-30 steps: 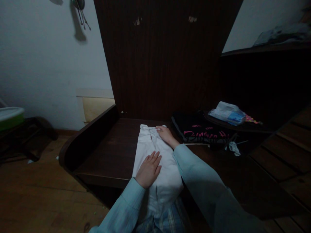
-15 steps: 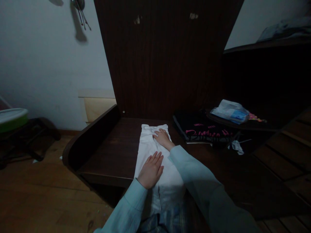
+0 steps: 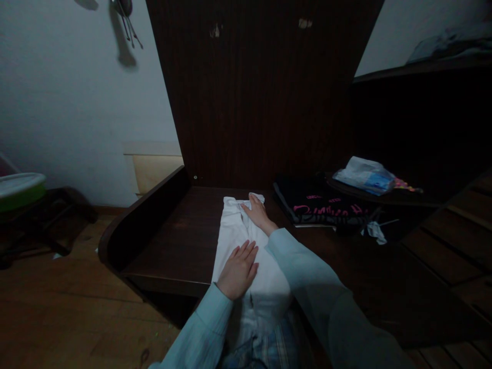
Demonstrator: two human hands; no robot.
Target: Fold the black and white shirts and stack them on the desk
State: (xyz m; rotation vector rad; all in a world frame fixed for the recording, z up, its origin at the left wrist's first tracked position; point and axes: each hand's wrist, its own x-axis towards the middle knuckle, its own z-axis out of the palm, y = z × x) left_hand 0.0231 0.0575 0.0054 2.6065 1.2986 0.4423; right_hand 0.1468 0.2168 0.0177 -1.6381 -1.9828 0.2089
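Cloth (image 3: 267,279) | left hand (image 3: 238,269) flat, right hand (image 3: 258,213) spread on it | black garment (image 3: 321,206), packet (image 3: 364,175) at right

Left hand (image 3: 238,270) palm down, right hand (image 3: 259,214) farther forward, thumb apart

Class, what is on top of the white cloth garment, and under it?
Bare left hand and right hand lie on the white garment. Dark brown wooden board shows beside it; whatever is underneath is covered.
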